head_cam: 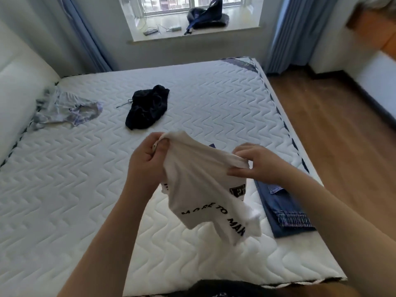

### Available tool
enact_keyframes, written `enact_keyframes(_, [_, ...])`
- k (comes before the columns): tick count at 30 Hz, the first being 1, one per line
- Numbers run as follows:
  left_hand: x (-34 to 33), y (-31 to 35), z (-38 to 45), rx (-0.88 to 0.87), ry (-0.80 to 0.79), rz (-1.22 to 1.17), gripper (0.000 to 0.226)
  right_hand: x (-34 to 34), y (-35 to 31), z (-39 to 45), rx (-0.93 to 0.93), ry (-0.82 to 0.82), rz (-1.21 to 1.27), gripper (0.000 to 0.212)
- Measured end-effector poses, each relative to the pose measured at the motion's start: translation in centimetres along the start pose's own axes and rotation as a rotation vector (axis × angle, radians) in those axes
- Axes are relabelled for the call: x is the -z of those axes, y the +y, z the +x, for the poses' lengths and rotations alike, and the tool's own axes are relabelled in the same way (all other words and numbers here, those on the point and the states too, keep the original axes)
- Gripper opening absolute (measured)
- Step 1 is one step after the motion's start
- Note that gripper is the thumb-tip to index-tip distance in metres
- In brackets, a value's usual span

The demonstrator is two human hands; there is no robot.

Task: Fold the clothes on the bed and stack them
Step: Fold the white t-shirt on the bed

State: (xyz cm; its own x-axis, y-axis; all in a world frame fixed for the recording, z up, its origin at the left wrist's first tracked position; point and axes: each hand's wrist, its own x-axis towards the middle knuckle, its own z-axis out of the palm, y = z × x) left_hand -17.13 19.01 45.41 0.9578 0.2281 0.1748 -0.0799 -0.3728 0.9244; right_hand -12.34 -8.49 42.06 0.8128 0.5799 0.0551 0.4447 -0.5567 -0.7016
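left hand (147, 156): fingers clamping the left end of the white T-shirt's (199, 183) top edge, fist curled, held above the bed.
right hand (255, 165): fingers pinching together on the right end of the same edge, thumb under, other fingers on top.
white T-shirt: hanging bunched between both hands, clear of the mattress; black lettering showing on the lower part, only partly readable.
bed (75, 189): bare quilted white mattress, taking up most of the view.
jeans (282, 209): lying folded flat on the near right of the bed, partly hidden behind the shirt and the right forearm.
black garment (147, 108): sitting crumpled at centre far on the bed, well apart from the hands.
pale patterned garment (68, 108): lying crumpled at far left, just beside the white headboard (19, 86).
window sill (192, 34): far side of the room, carrying a dark bag (206, 17) and some small items, too small to tell.
curtains (293, 33): blue, hanging on both sides of the window.
floor (342, 129): wood, showing to the right of the bed.
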Motion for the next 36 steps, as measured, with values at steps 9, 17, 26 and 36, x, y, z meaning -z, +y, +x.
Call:
enact_keyframes(9, [-0.9, 0.5, 2.2, -0.189, -0.086, 0.184, 0.017, 1.7, 0.2, -3.0, -0.197, 0.353, 0.16, 0.043])
enact_keyframes(17, [-1.9, 2.0, 4.9, -0.14, -0.143, 0.013, 0.026, 3.4, -2.4, -3.3, -0.106, 0.382, 0.244, 0.017])
enact_keyframes(26, [-5.0, 2.8, 6.4, 0.005, -0.358, -0.334, 0.027, 2.4, -0.5, -5.5, -0.256, 0.223, -0.237, 0.039])
enact_keyframes(36, [-5.4, 1.7, 8.0, -0.101, -0.52, -0.262, 0.022, 3.3, 1.8, -9.1, -0.303, 0.259, -0.771, 0.036])
